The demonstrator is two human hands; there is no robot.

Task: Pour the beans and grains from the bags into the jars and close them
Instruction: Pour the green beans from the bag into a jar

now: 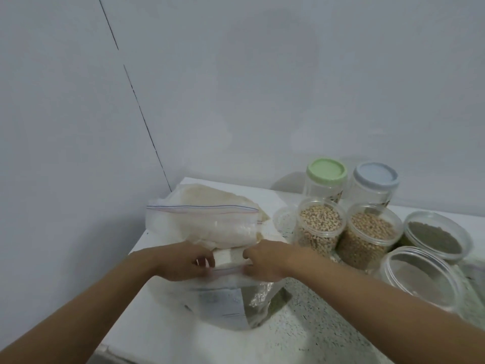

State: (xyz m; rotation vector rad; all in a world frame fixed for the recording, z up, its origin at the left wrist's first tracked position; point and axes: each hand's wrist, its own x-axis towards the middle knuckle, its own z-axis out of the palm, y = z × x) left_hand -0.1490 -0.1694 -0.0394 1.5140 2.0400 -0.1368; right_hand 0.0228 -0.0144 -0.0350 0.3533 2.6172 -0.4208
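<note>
Our left hand and right hand each pinch the zip top of a clear bag standing on the desk. Just beyond it lies a rice bag. Right of both bags stand open bean jars.

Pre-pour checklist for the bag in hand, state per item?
1. Grip on bag: ok. Left hand and right hand pinch the near bag at its top.
2. Zip open: cannot tell, the hands cover it.
3. Target ready: ok. Empty jar stands lidless to the bag's right.
4. Filled jars closed: not ok. Bean jar, second bean jar and green-grain jar have no lids on.
5. Far bag sealed: ok, its zip looks shut.
</note>
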